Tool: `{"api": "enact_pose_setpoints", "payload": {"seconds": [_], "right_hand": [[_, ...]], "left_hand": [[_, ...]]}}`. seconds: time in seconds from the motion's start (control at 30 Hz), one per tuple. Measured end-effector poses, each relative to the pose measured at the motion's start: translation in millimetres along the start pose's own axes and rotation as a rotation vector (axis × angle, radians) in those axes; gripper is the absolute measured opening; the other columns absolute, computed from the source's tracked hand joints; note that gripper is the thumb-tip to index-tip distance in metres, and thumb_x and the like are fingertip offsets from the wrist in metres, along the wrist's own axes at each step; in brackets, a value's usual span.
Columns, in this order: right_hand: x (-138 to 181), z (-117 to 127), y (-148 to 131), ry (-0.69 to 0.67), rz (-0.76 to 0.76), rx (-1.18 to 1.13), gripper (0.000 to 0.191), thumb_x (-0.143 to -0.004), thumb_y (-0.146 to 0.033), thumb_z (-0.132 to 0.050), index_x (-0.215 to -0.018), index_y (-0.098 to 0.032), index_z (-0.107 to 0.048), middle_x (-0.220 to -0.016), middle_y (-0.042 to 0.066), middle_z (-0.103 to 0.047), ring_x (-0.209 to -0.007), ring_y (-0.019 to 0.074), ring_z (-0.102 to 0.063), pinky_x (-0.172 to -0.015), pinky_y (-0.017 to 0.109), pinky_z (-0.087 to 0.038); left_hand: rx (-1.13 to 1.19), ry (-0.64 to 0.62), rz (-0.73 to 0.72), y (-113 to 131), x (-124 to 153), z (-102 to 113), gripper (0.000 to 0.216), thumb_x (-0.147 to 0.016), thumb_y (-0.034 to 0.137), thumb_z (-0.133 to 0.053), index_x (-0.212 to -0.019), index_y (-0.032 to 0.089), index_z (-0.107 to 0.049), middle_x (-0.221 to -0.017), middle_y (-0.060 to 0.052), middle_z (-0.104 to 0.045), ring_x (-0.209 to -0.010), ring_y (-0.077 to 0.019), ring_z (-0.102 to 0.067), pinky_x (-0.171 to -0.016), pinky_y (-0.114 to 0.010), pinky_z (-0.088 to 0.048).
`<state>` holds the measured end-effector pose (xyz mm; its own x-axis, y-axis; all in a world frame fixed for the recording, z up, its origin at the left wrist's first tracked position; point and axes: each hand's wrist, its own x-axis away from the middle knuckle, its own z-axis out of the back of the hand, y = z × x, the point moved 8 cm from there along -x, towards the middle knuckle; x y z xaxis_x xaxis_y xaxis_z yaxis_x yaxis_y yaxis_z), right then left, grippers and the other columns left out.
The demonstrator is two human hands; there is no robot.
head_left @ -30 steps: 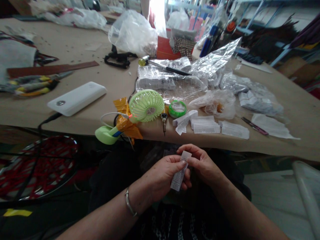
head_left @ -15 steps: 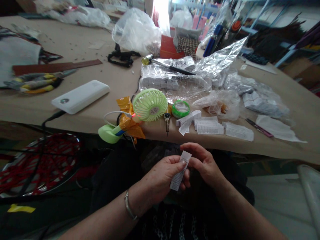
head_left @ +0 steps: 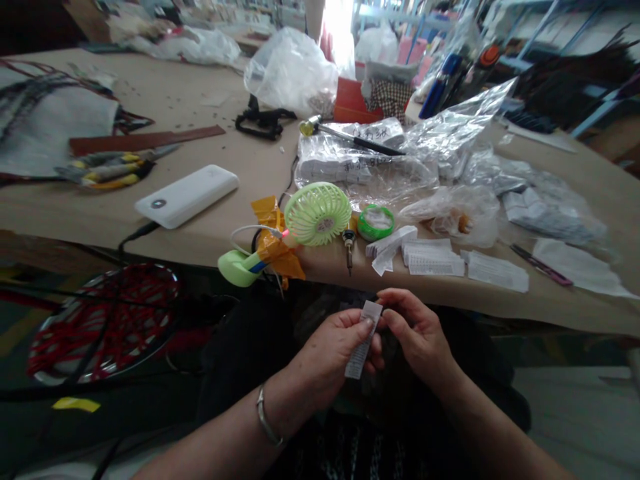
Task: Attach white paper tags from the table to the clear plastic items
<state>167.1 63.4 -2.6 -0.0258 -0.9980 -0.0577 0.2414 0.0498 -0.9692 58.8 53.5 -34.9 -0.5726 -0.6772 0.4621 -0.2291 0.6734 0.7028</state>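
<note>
In the head view my left hand point(head_left: 333, 347) pinches a narrow white printed label point(head_left: 361, 350) under the thumb, above my lap. The label stands tilted, its upper end leaning right. My right hand point(head_left: 417, 330) is just right of the label, thumb and fingers curled toward its upper end. Something small and dark shows at those fingertips; I cannot make out what it is. On the table edge beyond lie stacks of similar labels point(head_left: 433, 257), a green round tin point(head_left: 376, 222) and a soldering iron point(head_left: 349, 250) with its tip over the edge.
A green fan point(head_left: 320, 213) is taped at the table edge, beside a white power bank point(head_left: 187, 197). Pliers point(head_left: 113, 170) lie left, tweezers point(head_left: 540, 265) right. A hammer point(head_left: 350, 137) rests on plastic bags point(head_left: 365, 177). A red-strapped round seat point(head_left: 105, 320) stands below left.
The view has swung left, so the table things sit further right. My right thumb and fingertips have drawn closer together beside the label. My left hand keeps its hold on the label.
</note>
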Motion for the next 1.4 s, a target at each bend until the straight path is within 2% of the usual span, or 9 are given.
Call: {"api": "enact_pose_setpoints", "payload": {"seconds": [0.1, 0.27, 0.4, 0.53, 0.63, 0.73, 0.97, 1.4], "right_hand": [[-3, -17, 12, -0.07, -0.197, -0.258, 0.016, -0.081, -0.036, -0.059, -0.084, -0.02, -0.056, -0.066, -0.004, -0.058, -0.051, 0.0082, -0.055, -0.049, 0.02, -0.045], [-6, -35, 26, -0.116, -0.3, -0.418, 0.017, -0.081, -0.035, -0.06, -0.079, -0.019, -0.054, -0.048, -0.007, -0.053, -0.037, 0.008, -0.048, -0.04, 0.019, -0.038], [-15, -38, 27, -0.088, -0.268, -0.42, 0.016, -0.078, -0.033, -0.064, -0.076, -0.019, -0.057, -0.053, -0.006, -0.055, -0.044, 0.0069, -0.049, -0.046, 0.019, -0.039], [-28, -38, 24, 0.006, -0.22, -0.389, 0.016, -0.071, -0.03, -0.07, -0.068, -0.017, -0.062, -0.06, -0.005, -0.057, -0.055, 0.0061, -0.05, -0.055, 0.018, -0.039], [-34, -44, 28, 0.049, -0.221, -0.427, 0.017, -0.071, -0.032, -0.07, -0.069, -0.017, -0.063, -0.053, -0.006, -0.053, -0.05, 0.0053, -0.045, -0.052, 0.018, -0.036], [-39, -48, 30, 0.095, -0.203, -0.444, 0.017, -0.073, -0.033, -0.069, -0.072, -0.017, -0.063, -0.049, -0.007, -0.052, -0.046, 0.0052, -0.043, -0.05, 0.019, -0.035], [-44, -50, 22, 0.148, -0.156, -0.476, 0.012, -0.075, -0.029, -0.066, -0.074, -0.018, -0.063, -0.05, -0.006, -0.056, -0.044, 0.0063, -0.049, -0.047, 0.019, -0.037], [-49, -50, 22, 0.18, -0.167, -0.495, 0.017, -0.073, -0.033, -0.067, -0.076, -0.018, -0.062, -0.054, -0.005, -0.058, -0.047, 0.0089, -0.052, -0.049, 0.022, -0.039]], "left_hand": [[-0.023, 0.038, -0.038, 4, 3, 4, 0.019, -0.083, 0.033, -0.053, -0.081, 0.014, -0.055, -0.062, 0.001, -0.054, -0.052, -0.0097, -0.053, -0.049, -0.021, -0.038], [-0.109, 0.075, -0.09, 12, 6, 8, 0.025, -0.083, 0.035, -0.051, -0.07, 0.014, -0.054, -0.059, 0.0, -0.054, -0.05, -0.009, -0.05, -0.052, -0.021, -0.039], [-0.26, 0.161, -0.168, 23, 6, 21, 0.025, -0.084, 0.032, -0.049, -0.069, 0.014, -0.057, -0.059, 0.0, -0.055, -0.053, -0.0091, -0.048, -0.053, -0.021, -0.038], [-0.58, 0.294, -0.361, 48, 6, 39, 0.017, -0.082, 0.025, -0.052, -0.08, 0.014, -0.064, -0.074, -0.002, -0.064, -0.068, -0.0128, -0.055, -0.063, -0.022, -0.041], [-0.771, 0.364, -0.481, 65, 8, 46, 0.018, -0.083, 0.023, -0.051, -0.088, 0.016, -0.067, -0.079, -0.002, -0.067, -0.074, -0.0141, -0.059, -0.068, -0.023, -0.043], [-0.879, 0.416, -0.563, 80, 10, 47, 0.017, -0.084, 0.024, -0.051, -0.084, 0.017, -0.066, -0.076, -0.001, -0.067, -0.069, -0.0127, -0.059, -0.064, -0.022, -0.043], [-0.996, 0.462, -0.689, 100, 10, 38, 0.018, -0.085, 0.025, -0.051, -0.079, 0.017, -0.066, -0.068, 0.002, -0.065, -0.061, -0.0099, -0.057, -0.059, -0.019, -0.04], [-1.063, 0.487, -0.746, 108, 5, 36, 0.024, -0.084, 0.023, -0.049, -0.068, 0.018, -0.065, -0.06, 0.001, -0.062, -0.056, -0.0108, -0.054, -0.055, -0.02, -0.036]]}}
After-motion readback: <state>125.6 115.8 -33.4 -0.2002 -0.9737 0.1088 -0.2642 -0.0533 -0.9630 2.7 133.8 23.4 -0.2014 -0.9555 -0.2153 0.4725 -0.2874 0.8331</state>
